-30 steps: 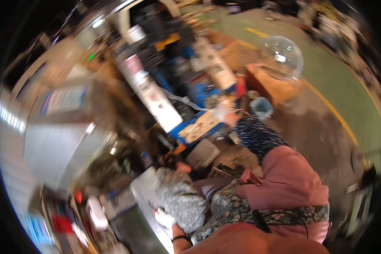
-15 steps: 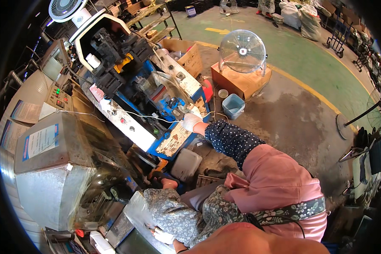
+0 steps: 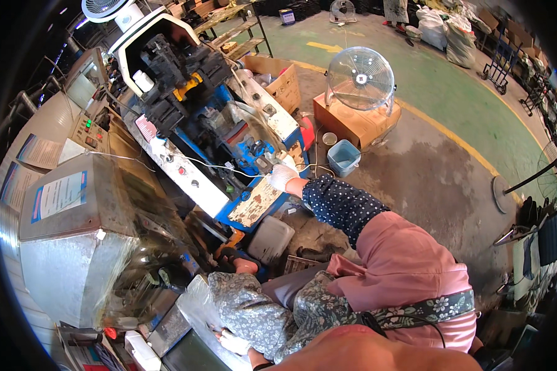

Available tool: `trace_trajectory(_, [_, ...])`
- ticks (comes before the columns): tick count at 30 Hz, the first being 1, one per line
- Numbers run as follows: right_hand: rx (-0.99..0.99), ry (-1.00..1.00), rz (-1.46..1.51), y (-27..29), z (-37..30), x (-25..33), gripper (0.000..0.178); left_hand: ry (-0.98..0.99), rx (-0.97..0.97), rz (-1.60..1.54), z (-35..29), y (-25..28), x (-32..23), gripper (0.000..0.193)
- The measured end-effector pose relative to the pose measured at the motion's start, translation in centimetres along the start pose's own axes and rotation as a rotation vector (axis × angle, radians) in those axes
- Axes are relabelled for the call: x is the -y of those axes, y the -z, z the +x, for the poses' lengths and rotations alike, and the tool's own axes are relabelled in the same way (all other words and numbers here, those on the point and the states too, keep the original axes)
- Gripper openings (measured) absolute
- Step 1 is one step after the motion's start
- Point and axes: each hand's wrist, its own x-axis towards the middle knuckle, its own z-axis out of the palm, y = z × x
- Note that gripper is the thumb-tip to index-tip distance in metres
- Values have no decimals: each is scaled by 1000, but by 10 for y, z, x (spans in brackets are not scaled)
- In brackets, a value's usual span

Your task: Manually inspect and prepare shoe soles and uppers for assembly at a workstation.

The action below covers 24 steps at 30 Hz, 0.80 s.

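My right hand [image 3: 283,177], in a white glove and a dark dotted sleeve, reaches to the front of a blue and white machine [image 3: 207,196]. It is closed beside a blue clamp-like fixture [image 3: 254,156], on a part too small to name. A thin white cable [image 3: 220,166] runs across the machine to near this hand. Low in the view, my left hand [image 3: 234,342], also in a white glove, is at a pale metal tray [image 3: 198,304] by my lap. Its bare fingertips are bent together, and what they may hold cannot be made out.
A metal-cased cabinet [image 3: 74,244] stands at the left. Beyond the machine are a round fan [image 3: 360,78] on a cardboard box [image 3: 353,127] and a blue bucket [image 3: 344,157]. A grey plastic container [image 3: 271,240] sits below the machine. A pole stand [image 3: 529,176] is at the right.
The view has shifted slightly, so the surroundings sit a little differently. My right hand stays at the blue fixture, and my left hand stays at the tray.
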Motion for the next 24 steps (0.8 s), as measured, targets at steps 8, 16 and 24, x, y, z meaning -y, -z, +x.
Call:
trace_trajectory(8, [8, 1, 34, 14, -8, 8, 46, 5, 6, -51, 0, -2, 3, 40])
trace_trajectory(16, [-16, -44, 50, 1, 2, 2, 45, 48, -2, -215, -2, 5, -5, 46])
trace_trajectory(24, [-10, -103, 68, -12, 11, -6, 46, 48, 186, 59, 8, 8, -1, 48])
